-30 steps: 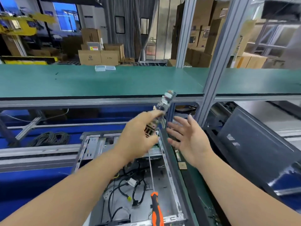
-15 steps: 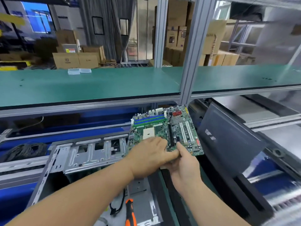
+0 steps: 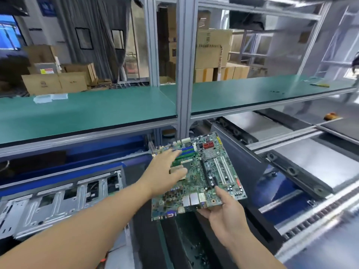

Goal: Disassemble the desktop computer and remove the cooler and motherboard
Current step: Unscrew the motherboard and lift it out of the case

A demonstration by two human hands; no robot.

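Note:
The green motherboard (image 3: 202,171) is held flat in the air, component side up, right of the computer case (image 3: 54,202). My right hand (image 3: 225,210) grips its near right edge, thumb on top and fingers underneath. My left hand (image 3: 165,171) lies over the board's left part with straight fingers, near the blue and green memory slots. The grey metal case stands open at lower left, its back panel with slots facing me. No cooler is in sight.
A green shelf (image 3: 87,113) runs across above the bench, carried by a grey aluminium post (image 3: 183,74). A black side panel (image 3: 246,164) leans behind the board. A conveyor (image 3: 303,158) stretches to the right. Cardboard boxes (image 3: 54,82) stand in the background.
The motherboard was turned from edge-on to flat and carried rightward out of the case. My right hand took its near edge; my left hand opened and slid up over the board.

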